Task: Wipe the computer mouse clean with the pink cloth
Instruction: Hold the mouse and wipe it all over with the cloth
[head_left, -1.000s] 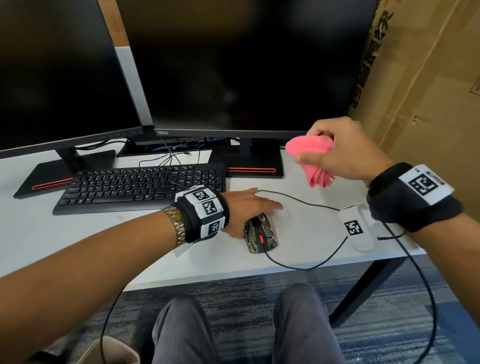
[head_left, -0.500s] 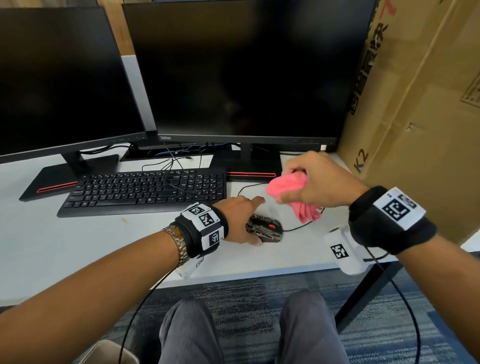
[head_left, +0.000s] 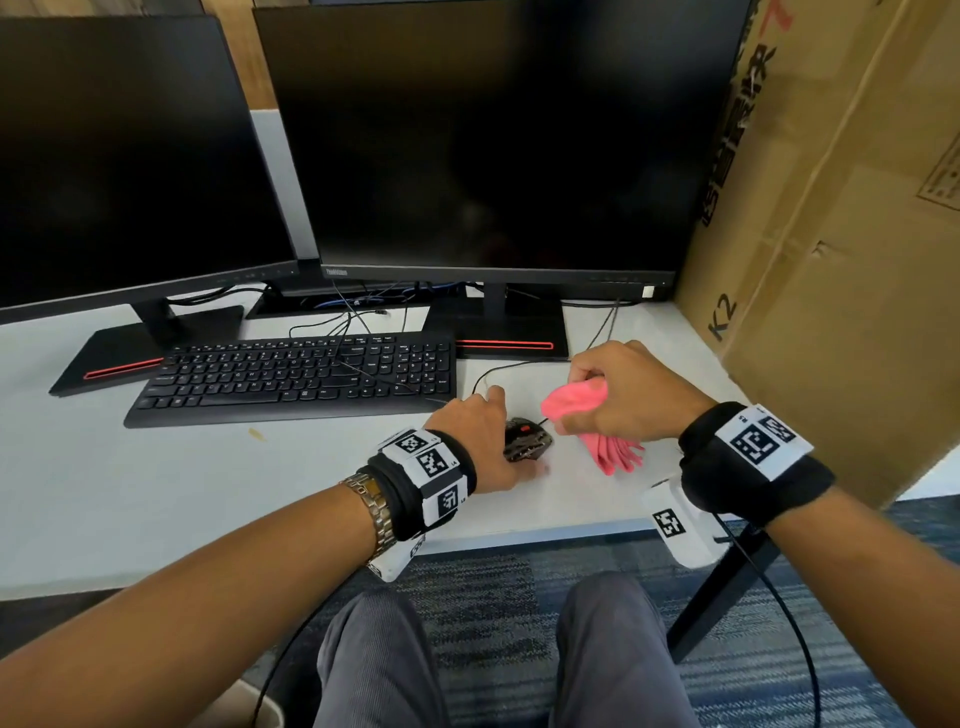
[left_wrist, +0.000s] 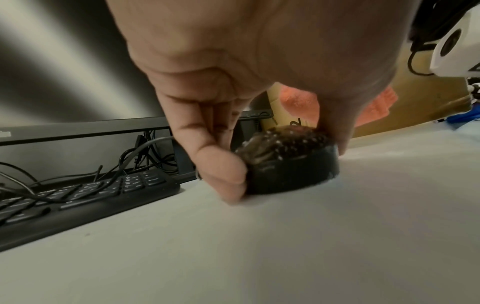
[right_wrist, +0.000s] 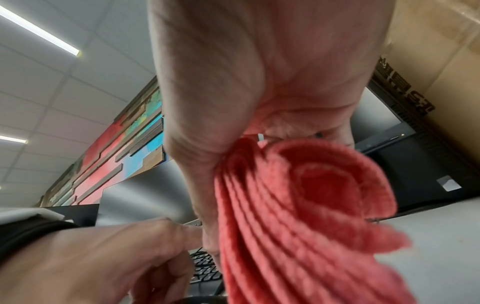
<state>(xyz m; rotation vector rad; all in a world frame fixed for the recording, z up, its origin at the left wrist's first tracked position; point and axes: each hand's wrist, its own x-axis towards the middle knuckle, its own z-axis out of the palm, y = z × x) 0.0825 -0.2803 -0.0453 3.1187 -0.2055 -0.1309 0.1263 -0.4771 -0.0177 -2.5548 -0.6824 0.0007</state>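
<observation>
A dark patterned computer mouse (head_left: 527, 440) with a red wheel lies on the white desk (head_left: 156, 467), right of the keyboard. My left hand (head_left: 480, 439) grips it from the left side; the left wrist view shows thumb and fingers curled round the mouse (left_wrist: 291, 164) on both sides. My right hand (head_left: 618, 397) hovers just right of and above the mouse and grips a bunched pink cloth (head_left: 576, 402), whose folds hang down below the fist. In the right wrist view the pink cloth (right_wrist: 298, 216) fills the middle, and the left hand (right_wrist: 103, 257) lies below it.
A black keyboard (head_left: 301, 379) lies left of the mouse. Two dark monitors (head_left: 488, 145) stand at the back on red-striped bases. A big cardboard box (head_left: 841, 234) walls off the right side. The mouse cable (head_left: 519, 366) loops behind. The desk's front edge is close to my wrists.
My right hand has come down and left with the cloth, close beside the mouse. My left hand has taken hold of the mouse and turned it sideways, then towards the monitors.
</observation>
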